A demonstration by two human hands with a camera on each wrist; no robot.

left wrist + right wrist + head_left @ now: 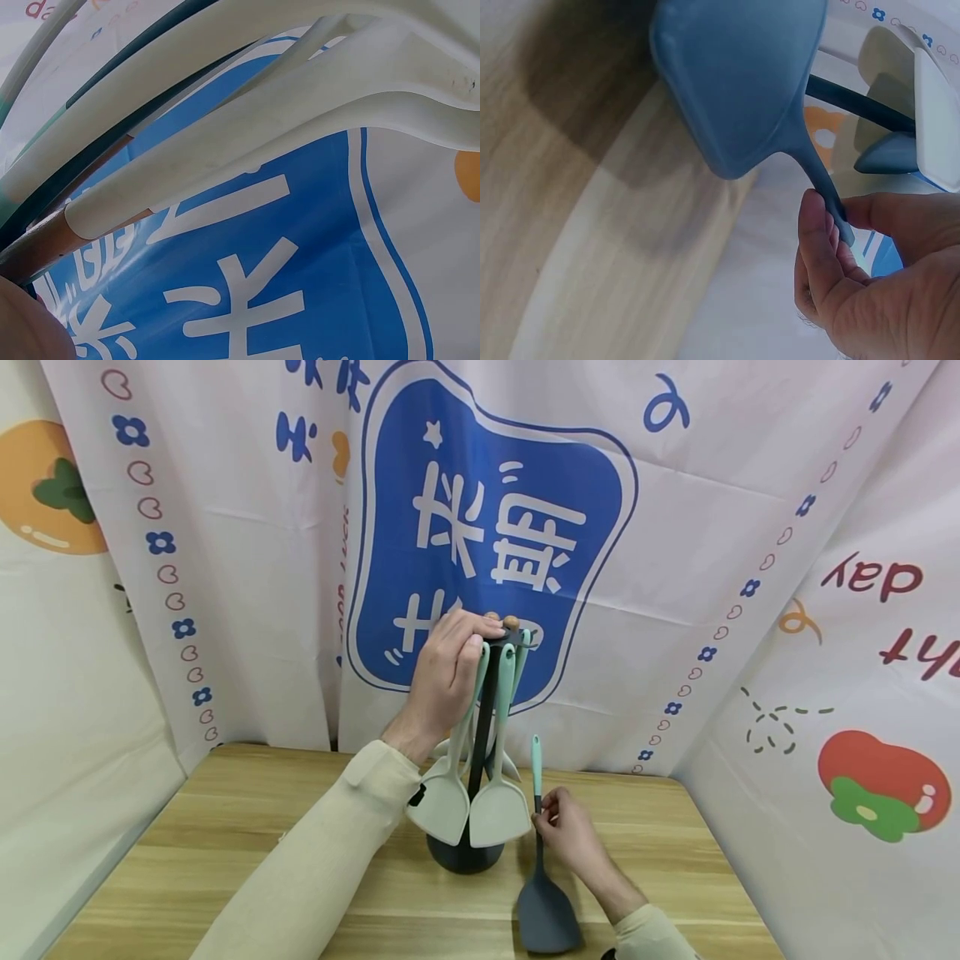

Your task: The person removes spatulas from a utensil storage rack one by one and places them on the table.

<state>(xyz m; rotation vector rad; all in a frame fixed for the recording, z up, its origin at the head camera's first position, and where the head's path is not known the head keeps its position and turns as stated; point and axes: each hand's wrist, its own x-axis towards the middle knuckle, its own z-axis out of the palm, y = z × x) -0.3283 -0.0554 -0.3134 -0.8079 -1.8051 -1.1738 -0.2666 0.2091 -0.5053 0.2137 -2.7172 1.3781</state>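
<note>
My right hand (567,828) pinches a dark grey spatula (547,917) by its shaft, just below the mint handle end. In the right wrist view, its broad blade (739,75) is clear of the wooden surface, and thumb and fingers meet on the thin neck. My left hand (448,662) grips the top of a black utensil stand (465,858), fingers bent over the hub. Two pale turners (499,817) with mint handles hang at the front of the stand. Other utensils behind them are partly hidden. Pale handles (180,161) cross the left wrist view, with one fingertip at its lower left corner.
The stand is on a wood-grain table (645,852), towards its back edge. Behind it hangs a white printed curtain (712,543) with a large blue patch. Printed sheets also close off the left and right sides.
</note>
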